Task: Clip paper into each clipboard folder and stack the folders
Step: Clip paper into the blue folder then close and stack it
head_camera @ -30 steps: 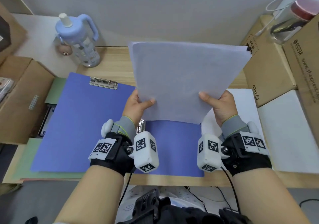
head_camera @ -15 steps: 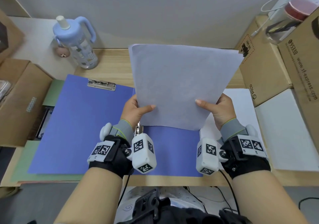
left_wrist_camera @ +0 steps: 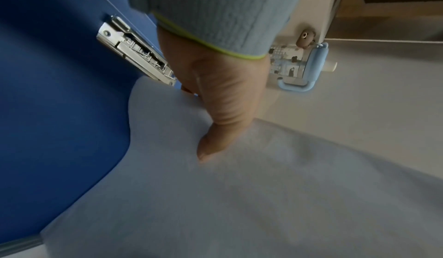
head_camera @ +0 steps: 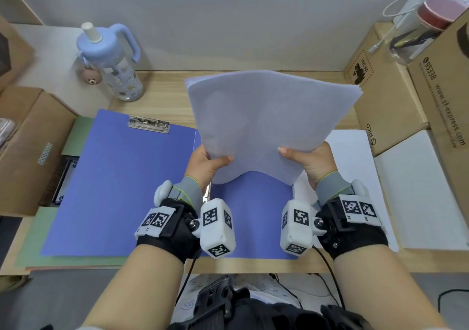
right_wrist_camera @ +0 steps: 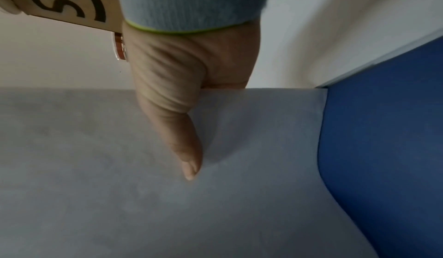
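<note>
A sheaf of white paper (head_camera: pixel 264 121) hangs in the air above the open blue clipboard folder (head_camera: pixel 119 185). My left hand (head_camera: pixel 206 163) pinches its lower left edge, thumb on top (left_wrist_camera: pixel 210 144). My right hand (head_camera: pixel 308 158) pinches the lower right edge, thumb laid on the sheet (right_wrist_camera: pixel 189 159). The paper's near edge sags between the hands. One metal clip (head_camera: pixel 148 124) sits at the top of the folder's left panel; another clip (left_wrist_camera: pixel 136 53) lies by my left wrist. More white paper (head_camera: pixel 355 152) lies flat to the right of the folder.
A blue drinking bottle (head_camera: pixel 111 60) stands at the back left. Cardboard boxes (head_camera: pixel 33 146) flank the left side, and more boxes (head_camera: pixel 396 101) the right. A green folder (head_camera: pixel 78 131) shows under the blue one. A white box (head_camera: pixel 421 192) lies at the right.
The paper has come lower and nearer to me, tilting flatter over the folder. Both hands keep their hold on its near edge, which now sags between them.
</note>
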